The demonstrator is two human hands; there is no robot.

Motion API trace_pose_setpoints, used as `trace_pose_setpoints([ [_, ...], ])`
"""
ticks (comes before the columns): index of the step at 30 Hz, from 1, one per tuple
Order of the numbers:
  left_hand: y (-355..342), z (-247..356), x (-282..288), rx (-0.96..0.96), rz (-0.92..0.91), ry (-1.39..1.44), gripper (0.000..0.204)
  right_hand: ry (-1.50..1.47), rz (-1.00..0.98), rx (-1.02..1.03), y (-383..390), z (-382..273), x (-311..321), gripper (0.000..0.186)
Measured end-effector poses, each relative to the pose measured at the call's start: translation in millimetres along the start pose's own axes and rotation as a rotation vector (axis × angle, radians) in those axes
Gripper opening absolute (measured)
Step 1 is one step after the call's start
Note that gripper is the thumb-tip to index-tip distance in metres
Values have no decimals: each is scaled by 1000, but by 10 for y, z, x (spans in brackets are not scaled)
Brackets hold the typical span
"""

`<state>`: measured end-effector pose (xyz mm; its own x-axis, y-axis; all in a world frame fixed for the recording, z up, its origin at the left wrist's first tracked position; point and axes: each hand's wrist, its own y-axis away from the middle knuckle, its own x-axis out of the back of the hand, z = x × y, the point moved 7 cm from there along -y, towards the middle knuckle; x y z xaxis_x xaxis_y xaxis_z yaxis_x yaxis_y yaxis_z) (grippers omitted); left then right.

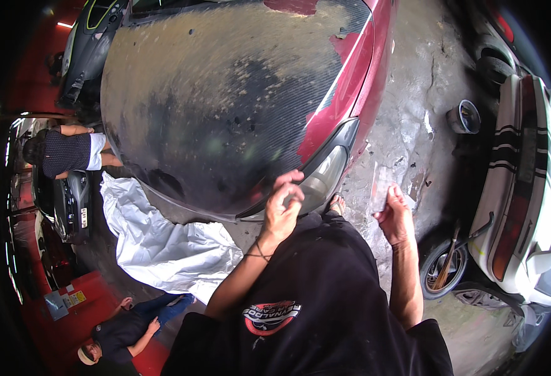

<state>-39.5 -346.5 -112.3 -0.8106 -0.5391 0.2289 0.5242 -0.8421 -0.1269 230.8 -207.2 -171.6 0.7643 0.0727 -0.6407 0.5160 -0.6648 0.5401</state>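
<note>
My left hand [282, 212] is in front of the car's headlight [323, 177], near the hood's front corner. Its fingers are bent and apart, with nothing visible in them. My right hand [397, 217] pinches a thin, clear plastic piece [382, 186] between thumb and fingers, over the floor beside the car. What kind of piece it is I cannot make out. Facing me is the hood [225, 94], covered in dark carbon-patterned film, dusty and faded brown. Ragged patches of red paint [344, 81] show along its right edge.
A silvery white sheet [163, 238] lies to the left by the bumper. At right stand a bucket [464, 117], a wheel [443, 269] with a broom across it, and a pale striped car part [516, 175]. Two people [69, 150], [125, 329] are at left, near other cars.
</note>
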Motion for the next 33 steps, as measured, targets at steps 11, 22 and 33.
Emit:
trace_pose_setpoints([
  [11, -116, 48, 89, 106, -303, -41, 67, 407, 166, 105, -111, -7, -197, 29],
  [22, -589, -386, -611, 606, -7, 675, 26, 275, -110, 112, -963, -101, -1044, 26],
  [33, -731, -670, -1056, 714, 497, 706, 28, 456, -201, -4, -1867, -64, -811, 30],
])
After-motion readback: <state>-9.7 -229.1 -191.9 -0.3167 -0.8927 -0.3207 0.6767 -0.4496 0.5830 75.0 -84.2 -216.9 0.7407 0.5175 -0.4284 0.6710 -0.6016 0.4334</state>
